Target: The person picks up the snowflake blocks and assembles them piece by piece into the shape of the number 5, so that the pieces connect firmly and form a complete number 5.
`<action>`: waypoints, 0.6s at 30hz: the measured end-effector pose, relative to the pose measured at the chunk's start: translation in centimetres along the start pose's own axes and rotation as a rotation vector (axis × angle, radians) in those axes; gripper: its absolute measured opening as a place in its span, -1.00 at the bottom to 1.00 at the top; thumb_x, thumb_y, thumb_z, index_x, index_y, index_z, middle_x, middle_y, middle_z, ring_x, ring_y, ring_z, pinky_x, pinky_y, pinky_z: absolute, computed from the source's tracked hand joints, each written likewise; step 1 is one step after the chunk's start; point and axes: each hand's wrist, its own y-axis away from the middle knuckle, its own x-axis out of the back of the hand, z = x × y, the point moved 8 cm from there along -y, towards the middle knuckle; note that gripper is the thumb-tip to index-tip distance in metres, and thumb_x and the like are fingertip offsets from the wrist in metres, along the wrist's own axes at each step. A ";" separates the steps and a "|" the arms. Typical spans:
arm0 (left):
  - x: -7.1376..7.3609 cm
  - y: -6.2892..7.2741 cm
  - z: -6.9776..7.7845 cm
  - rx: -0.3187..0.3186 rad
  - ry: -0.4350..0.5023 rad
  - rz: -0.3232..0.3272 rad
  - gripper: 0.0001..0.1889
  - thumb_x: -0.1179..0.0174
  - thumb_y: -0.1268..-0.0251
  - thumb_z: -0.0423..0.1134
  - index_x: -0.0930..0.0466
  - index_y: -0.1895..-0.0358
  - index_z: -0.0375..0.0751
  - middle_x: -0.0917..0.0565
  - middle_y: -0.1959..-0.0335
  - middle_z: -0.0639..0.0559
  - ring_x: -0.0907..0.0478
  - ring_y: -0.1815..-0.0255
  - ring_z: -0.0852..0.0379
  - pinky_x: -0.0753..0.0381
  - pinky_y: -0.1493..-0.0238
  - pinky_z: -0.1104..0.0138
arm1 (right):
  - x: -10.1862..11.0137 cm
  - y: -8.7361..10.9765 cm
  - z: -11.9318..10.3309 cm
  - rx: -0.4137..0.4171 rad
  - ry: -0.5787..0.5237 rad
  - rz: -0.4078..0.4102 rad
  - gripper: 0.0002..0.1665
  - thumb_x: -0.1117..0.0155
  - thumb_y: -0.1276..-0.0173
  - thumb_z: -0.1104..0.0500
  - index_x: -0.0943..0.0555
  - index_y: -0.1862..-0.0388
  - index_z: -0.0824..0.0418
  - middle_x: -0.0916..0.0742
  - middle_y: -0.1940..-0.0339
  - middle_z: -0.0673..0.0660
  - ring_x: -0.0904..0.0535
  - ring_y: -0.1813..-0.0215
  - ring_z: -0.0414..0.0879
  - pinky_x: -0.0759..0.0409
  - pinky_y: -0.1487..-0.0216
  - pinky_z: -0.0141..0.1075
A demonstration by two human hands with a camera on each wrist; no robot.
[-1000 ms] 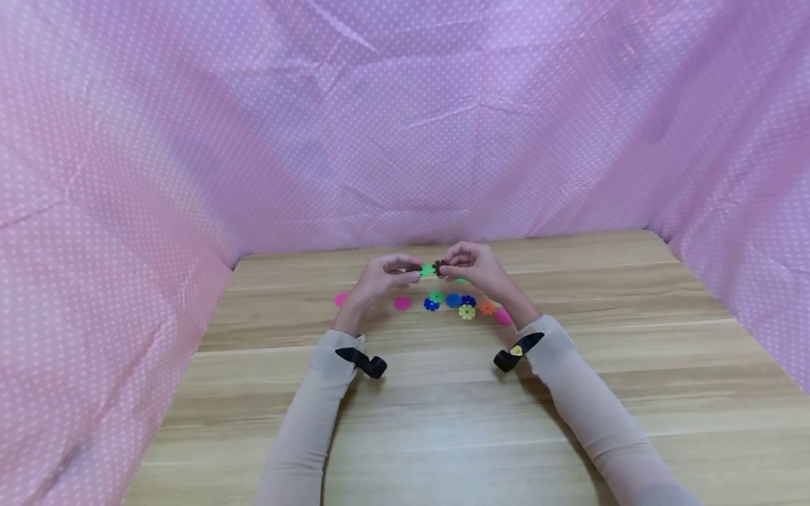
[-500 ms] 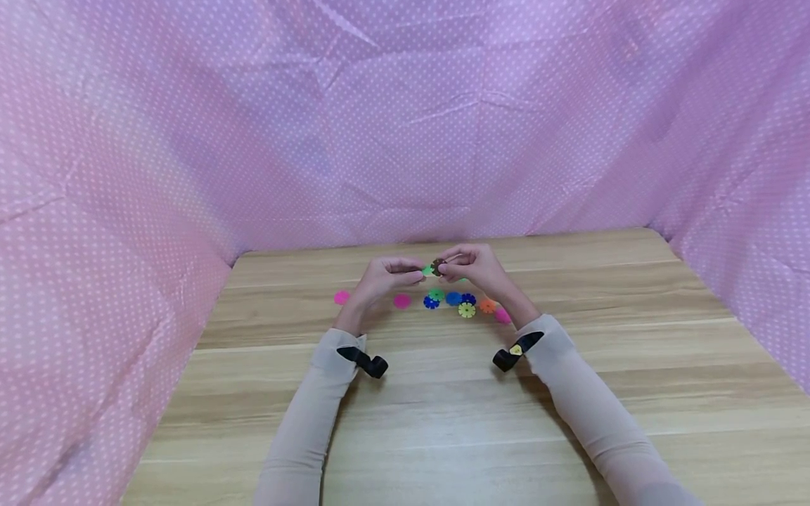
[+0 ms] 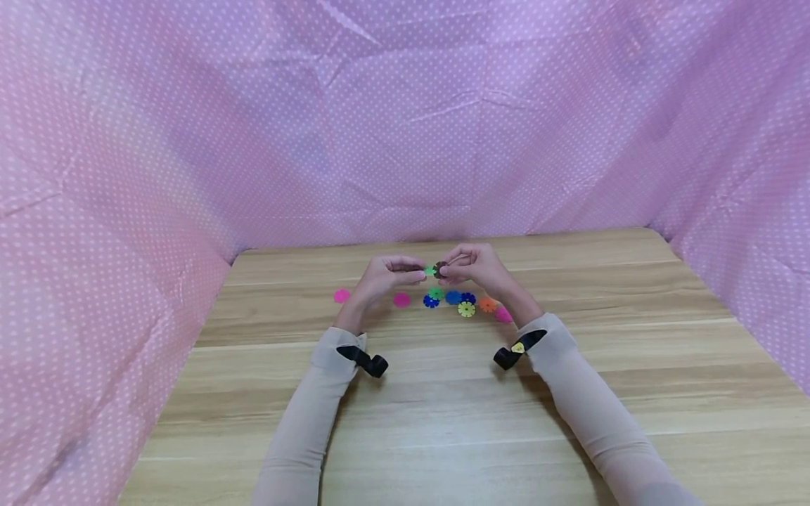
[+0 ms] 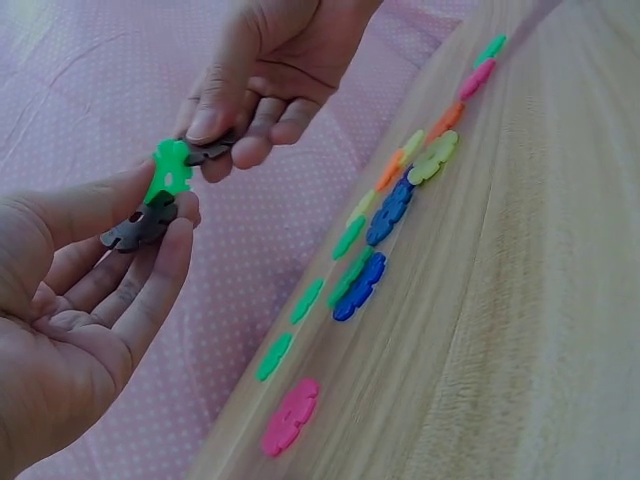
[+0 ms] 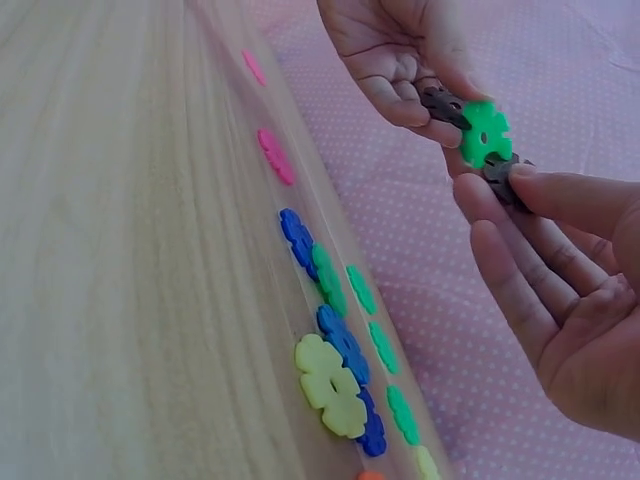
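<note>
Above the far part of the table, my left hand [image 3: 389, 274] pinches a dark brown notched disc [image 4: 140, 225], a flower-shaped interlocking piece, between thumb and fingers. A bright green notched disc [image 4: 170, 168] stands at its edge, the two overlapping at their slots. From the other side my right hand [image 3: 476, 268] pinches a second dark brown notched disc [image 5: 505, 185] by thumb and fingertips. Its rim meets the green disc's opposite edge, so the green one sits between both brown ones. In the head view, fingers mostly cover the left brown disc.
Loose notched discs lie in a band across the wooden table [image 3: 430, 400]: pink [image 3: 401, 300], blue [image 3: 432, 301], yellow [image 3: 467, 309], orange [image 3: 487, 304] and several green ones [image 4: 307, 300]. Some overlap. A pink dotted cloth [image 3: 405, 140] hangs around the table's back and sides.
My left hand has shifted slightly right and its fingers now cover more of its brown disc. The right hand's brown disc has turned a little beside the green one. The loose discs stay put.
</note>
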 end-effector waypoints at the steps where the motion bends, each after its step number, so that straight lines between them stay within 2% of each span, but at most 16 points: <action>1: 0.0 0.0 0.0 -0.001 -0.005 -0.005 -0.64 -0.41 -0.26 -0.35 -0.68 -0.11 -0.38 -0.79 0.02 -0.16 -0.76 0.02 0.03 -0.64 -0.29 0.02 | 0.0 0.0 0.2 -0.021 -0.010 -0.007 -0.84 -0.38 -0.36 0.38 -0.67 0.11 0.41 -0.86 0.31 0.09 -0.83 0.21 0.05 -0.69 -0.08 0.19; 4: 0.0 0.1 -0.1 0.002 -0.013 -0.014 -0.63 -0.44 -0.24 -0.33 -0.69 -0.10 -0.36 -0.80 0.04 -0.15 -0.77 0.05 0.05 -0.70 -0.21 0.12 | -0.2 0.1 0.6 -0.065 -0.045 -0.028 -0.91 -0.41 -0.33 0.37 -0.70 0.19 0.30 -0.86 0.30 0.13 -0.83 0.19 0.06 -0.65 -0.13 0.23; 10: 0.0 0.2 -0.4 0.030 0.007 -0.018 -0.66 -0.44 -0.23 -0.33 -0.72 -0.06 -0.31 -0.77 -0.01 -0.25 -0.72 -0.08 -0.20 -0.70 -0.21 0.07 | -0.4 0.2 0.6 -0.064 -0.085 -0.054 -0.89 -0.39 -0.32 0.42 -0.72 0.27 0.22 -0.86 0.29 0.13 -0.82 0.14 0.12 -0.71 -0.09 0.12; 14: -0.3 0.2 -0.4 0.037 0.033 -0.016 -0.69 -0.43 -0.24 -0.35 -0.72 -0.05 -0.32 -0.80 0.06 -0.17 -0.74 -0.05 -0.18 -0.68 -0.23 0.03 | -0.5 0.3 0.5 -0.047 -0.096 -0.060 -0.87 -0.37 -0.32 0.44 -0.72 0.29 0.23 -0.86 0.29 0.12 -0.83 0.15 0.10 -0.64 -0.12 0.18; 18: -0.4 0.2 -0.2 0.035 0.045 -0.009 -0.70 -0.42 -0.25 -0.36 -0.72 -0.04 -0.33 -0.83 0.16 -0.05 -0.77 0.01 -0.10 -0.72 -0.18 0.10 | -0.5 0.2 0.3 -0.035 -0.097 -0.051 -0.89 -0.36 -0.33 0.44 -0.71 0.28 0.26 -0.86 0.28 0.13 -0.83 0.20 0.02 -0.63 -0.13 0.21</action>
